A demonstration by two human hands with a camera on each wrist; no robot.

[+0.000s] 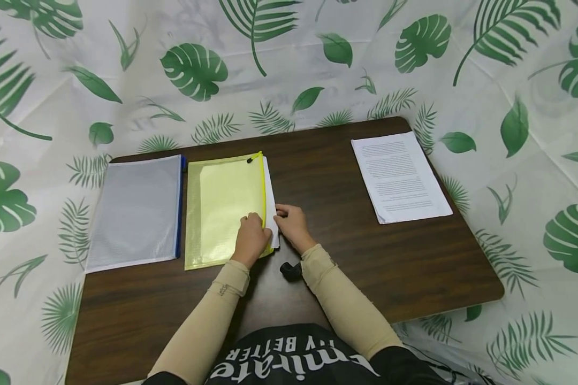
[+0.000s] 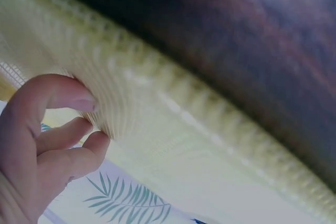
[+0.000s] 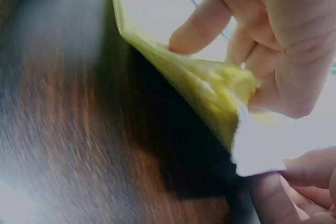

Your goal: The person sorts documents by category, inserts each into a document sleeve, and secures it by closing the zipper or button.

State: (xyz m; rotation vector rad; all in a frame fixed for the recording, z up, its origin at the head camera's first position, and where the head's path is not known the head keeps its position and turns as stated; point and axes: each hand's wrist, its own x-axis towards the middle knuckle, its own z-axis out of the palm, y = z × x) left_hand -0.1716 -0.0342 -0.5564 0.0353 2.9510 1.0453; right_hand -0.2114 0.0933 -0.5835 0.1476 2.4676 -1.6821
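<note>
A yellow mesh zip folder [image 1: 226, 208] lies on the table with its yellow zip edge to the right. White paper [image 1: 271, 208] sticks out along that open side. My left hand [image 1: 251, 238] pinches the folder's edge near the lower right corner; in the left wrist view, thumb and fingers gather the mesh [image 2: 105, 114] between them. My right hand [image 1: 293, 225] pinches the outer edge of the paper between thumb and fingers. The right wrist view shows the paper's corner [image 3: 257, 153] in that grip, beside the crumpled yellow folder edge [image 3: 210, 85].
Left of the yellow folder lies a clear zip folder [image 1: 137, 211] with a blue edge. A stack of printed sheets [image 1: 401, 176] sits at the table's right. A small black object [image 1: 290, 271] lies beside the right wrist. A leaf-print curtain [image 1: 289, 64] surrounds the brown table [image 1: 327, 187].
</note>
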